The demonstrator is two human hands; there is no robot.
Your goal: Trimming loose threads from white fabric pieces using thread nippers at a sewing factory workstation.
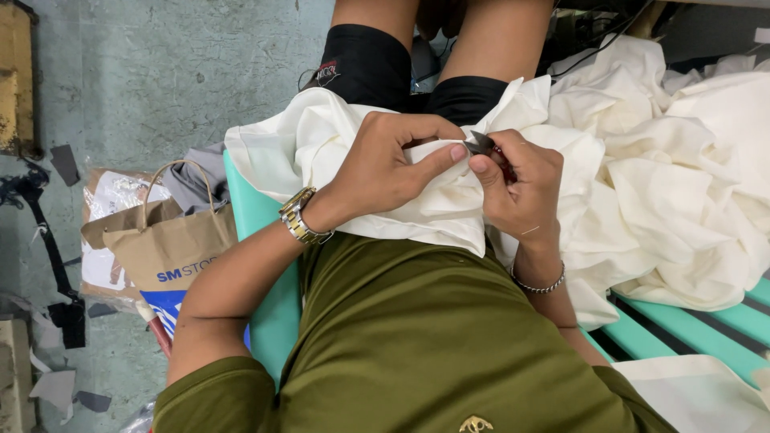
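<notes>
Right now both hands work cream cloth (377, 152) piled on person's lap, spilling to the right over a teal slatted bench (690, 329). Left hand (385, 164), gold wristwatch (301, 216) on wrist, grip closed: thumb and fingers pinch a fold of the cloth. Right hand (521, 188), w/ silver chain bracelet (539, 285), grip closed on small dark thread snips (481, 143), blades at the fold just beside left thumb tip; can't tell if blades touch the cloth. Brown paper bag (168, 244) w/ cord handles stands on grey floor (200, 72) at left, near scattered fabric scraps (64, 160).
</notes>
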